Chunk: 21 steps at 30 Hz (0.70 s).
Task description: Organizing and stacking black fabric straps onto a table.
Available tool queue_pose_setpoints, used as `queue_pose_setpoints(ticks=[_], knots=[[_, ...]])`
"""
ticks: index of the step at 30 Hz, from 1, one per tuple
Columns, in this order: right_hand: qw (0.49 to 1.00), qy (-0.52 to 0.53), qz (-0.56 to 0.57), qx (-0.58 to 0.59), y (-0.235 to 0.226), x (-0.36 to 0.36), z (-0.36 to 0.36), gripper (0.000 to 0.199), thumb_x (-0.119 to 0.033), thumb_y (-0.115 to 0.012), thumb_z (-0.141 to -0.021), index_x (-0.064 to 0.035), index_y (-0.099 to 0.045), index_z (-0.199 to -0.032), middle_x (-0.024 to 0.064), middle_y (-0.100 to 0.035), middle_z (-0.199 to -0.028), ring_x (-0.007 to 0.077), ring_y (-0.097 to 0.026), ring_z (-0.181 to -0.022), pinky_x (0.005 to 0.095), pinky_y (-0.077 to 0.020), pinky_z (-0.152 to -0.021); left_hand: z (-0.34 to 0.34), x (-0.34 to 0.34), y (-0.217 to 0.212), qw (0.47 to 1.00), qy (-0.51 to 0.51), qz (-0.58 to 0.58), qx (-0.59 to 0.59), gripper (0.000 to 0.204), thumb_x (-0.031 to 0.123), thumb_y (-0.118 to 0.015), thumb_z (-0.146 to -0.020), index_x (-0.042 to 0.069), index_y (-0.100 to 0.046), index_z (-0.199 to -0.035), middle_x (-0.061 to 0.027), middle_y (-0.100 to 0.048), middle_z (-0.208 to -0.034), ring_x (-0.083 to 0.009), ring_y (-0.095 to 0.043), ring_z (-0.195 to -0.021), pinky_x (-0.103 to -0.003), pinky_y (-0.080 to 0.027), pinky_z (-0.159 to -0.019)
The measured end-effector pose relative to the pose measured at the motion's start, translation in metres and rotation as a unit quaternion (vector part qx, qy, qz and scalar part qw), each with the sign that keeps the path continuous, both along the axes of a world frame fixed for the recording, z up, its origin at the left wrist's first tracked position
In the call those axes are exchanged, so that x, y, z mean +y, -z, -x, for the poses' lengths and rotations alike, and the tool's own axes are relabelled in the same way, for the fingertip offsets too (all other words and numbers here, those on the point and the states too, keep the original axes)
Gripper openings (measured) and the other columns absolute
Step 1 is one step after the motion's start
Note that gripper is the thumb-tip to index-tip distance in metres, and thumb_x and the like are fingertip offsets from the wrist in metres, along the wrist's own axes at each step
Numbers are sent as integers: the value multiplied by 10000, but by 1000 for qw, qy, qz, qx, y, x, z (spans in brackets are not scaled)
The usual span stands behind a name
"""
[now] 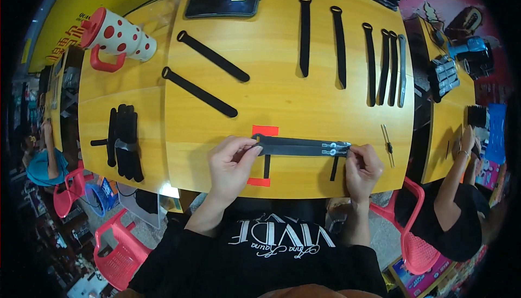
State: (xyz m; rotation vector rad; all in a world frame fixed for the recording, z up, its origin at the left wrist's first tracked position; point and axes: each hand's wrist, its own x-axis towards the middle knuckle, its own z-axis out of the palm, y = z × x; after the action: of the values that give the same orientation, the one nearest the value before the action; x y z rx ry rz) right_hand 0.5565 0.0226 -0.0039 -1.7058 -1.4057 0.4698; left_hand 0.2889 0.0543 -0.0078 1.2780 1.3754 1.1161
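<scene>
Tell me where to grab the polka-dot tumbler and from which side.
Probably take the tumbler by its red handle, coming from the person's near side with the left hand, which is closer but holds a dark strap. The handle loop juts toward that side, while the body is wide and round.

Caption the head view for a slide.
Left hand and right hand hold dark strapping at its ends over a yellow table, with black straps, a phone and a spotted cup beyond.
</scene>
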Motion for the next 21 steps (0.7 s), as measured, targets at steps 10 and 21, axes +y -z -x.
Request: queue_pose_setpoints(ticks=[10,21], knots=[[1000,10,22,-1,-5,2,6,69,102,-601,-774,37,-614,-795,28,-496,-647,78,-448,-582,221,-345,-535,-4,3,4,999,-37,21,28,107,-39,-717,-807,-46,-642,-883,-73,-631,-761,-92,-589,-641,-220,-478,-566],[1000,6,20,0,-2,0,4,73,102,-597,-774,37,-619,-801,28,-499,-659,78,-444,-590,219,-345,-547,-6,2,8,998,-44,20,44,124,-36,-725,-799,-41,-637,-886,-78,-631,-765,-99,-594,-636,-222,-482,-556]])
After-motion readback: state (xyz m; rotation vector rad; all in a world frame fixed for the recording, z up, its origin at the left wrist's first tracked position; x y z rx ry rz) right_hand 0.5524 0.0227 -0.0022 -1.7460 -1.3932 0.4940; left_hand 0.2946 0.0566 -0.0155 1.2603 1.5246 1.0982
